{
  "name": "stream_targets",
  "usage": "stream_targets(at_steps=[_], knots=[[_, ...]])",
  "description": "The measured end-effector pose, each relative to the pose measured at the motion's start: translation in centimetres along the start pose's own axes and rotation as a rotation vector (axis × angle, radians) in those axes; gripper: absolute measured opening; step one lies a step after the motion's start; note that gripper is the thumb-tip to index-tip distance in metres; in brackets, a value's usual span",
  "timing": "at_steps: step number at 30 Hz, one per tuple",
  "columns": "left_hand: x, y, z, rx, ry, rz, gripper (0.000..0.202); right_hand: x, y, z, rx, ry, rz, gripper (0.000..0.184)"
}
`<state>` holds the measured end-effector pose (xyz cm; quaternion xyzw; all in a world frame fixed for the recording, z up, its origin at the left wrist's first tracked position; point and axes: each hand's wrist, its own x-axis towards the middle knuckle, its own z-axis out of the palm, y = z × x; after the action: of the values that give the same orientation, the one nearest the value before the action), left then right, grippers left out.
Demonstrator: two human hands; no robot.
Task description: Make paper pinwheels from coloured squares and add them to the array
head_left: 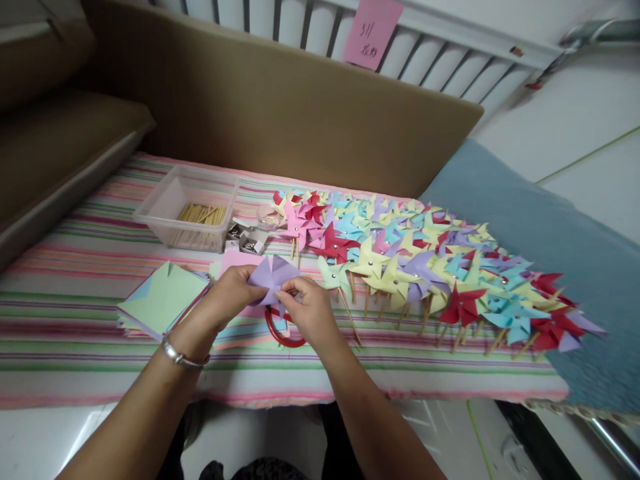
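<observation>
A purple paper pinwheel [273,272] is held up between my two hands, its blades partly folded. My left hand [234,290] pinches it from the left side, thumb on the paper. From the right, the fingertips of my right hand [307,303] close on its lower right part. Just below lie red-handled scissors [286,341], partly hidden by the paper and fingers. Pink paper [240,260] lies behind my left hand. A stack of cut coloured paper squares [164,298], pale green on top, sits to the left.
Many finished pinwheels on sticks [395,277] cover the right side of the striped cloth [100,363]. A clear plastic box [155,200] holds wooden sticks [203,217]. Beside it stand small boxes of metal fasteners [250,240]. A brown board [300,107] rises behind.
</observation>
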<state>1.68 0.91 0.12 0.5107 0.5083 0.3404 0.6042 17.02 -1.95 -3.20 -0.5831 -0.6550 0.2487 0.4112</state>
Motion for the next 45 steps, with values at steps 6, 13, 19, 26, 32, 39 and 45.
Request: stream_targets(at_steps=[6,13,19,26,32,39,45], knots=[[0.1,-0.4,-0.2,-0.002,-0.008,0.003,0.011,0.0,0.1,0.0,0.034,-0.009,0.063,0.008],[0.3,-0.9,-0.3,0.061,-0.016,0.055,0.015,-0.1,0.0,0.5,-0.010,-0.023,0.082,0.009],[0.6,-1.4,-0.4,0.168,-0.037,0.105,0.017,0.2,-0.7,-0.6,-0.140,0.108,-0.090,0.044],[0.3,-1.2,0.2,0.191,-0.182,0.100,0.029,0.7,-0.2,-2.7,0.208,-0.212,0.133,0.070],[0.1,-1.0,0.6,0.240,-0.189,0.119,0.044,1.0,-0.5,-3.3,0.432,-0.375,0.299,0.068],[0.1,-0.9,0.4,0.213,-0.235,0.126,0.047,1.1,1.0,-3.3,0.548,-0.427,0.255,0.069],[0.3,-1.6,0.2,0.243,-0.226,0.136,0.051,1.0,1.0,-2.8,0.422,-0.401,0.148,0.064]])
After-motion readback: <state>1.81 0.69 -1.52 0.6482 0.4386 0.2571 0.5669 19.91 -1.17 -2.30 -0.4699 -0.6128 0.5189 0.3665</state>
